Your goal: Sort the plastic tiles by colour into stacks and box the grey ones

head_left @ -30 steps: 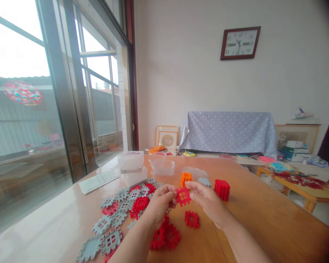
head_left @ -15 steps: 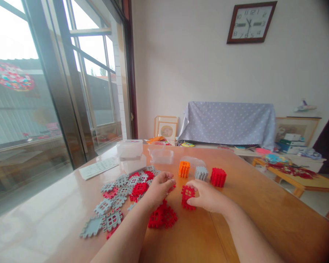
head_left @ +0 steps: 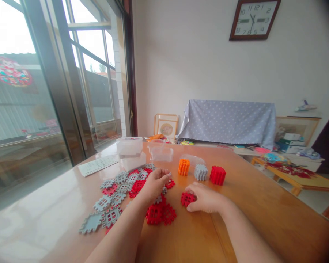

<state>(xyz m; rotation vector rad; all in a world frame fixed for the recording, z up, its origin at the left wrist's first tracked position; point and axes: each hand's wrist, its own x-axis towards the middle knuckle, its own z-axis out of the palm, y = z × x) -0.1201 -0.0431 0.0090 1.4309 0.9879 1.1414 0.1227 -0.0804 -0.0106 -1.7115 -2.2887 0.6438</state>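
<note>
My right hand (head_left: 205,199) rests on the wooden table (head_left: 257,219), fingers closed on red square interlocking tiles (head_left: 186,199). My left hand (head_left: 155,184) hovers over a scatter of red and grey tiles (head_left: 117,199), fingertips pinched together near a red tile (head_left: 169,184); whether it holds anything I cannot tell. More flat red tiles (head_left: 160,213) lie between my forearms. Behind my hands stand three built cubes: orange (head_left: 183,167), grey (head_left: 201,172) and red (head_left: 217,175).
Clear plastic boxes (head_left: 129,147) and lids (head_left: 161,153) stand at the table's far side, with a printed sheet (head_left: 98,164) at the left. A large window is at the left. A low table (head_left: 298,179) with clutter stands at the right.
My right hand has lowered the red tile from mid-air to the tabletop. My left hand let go of it and moved left over the loose tiles. The camera tilted down slightly.
</note>
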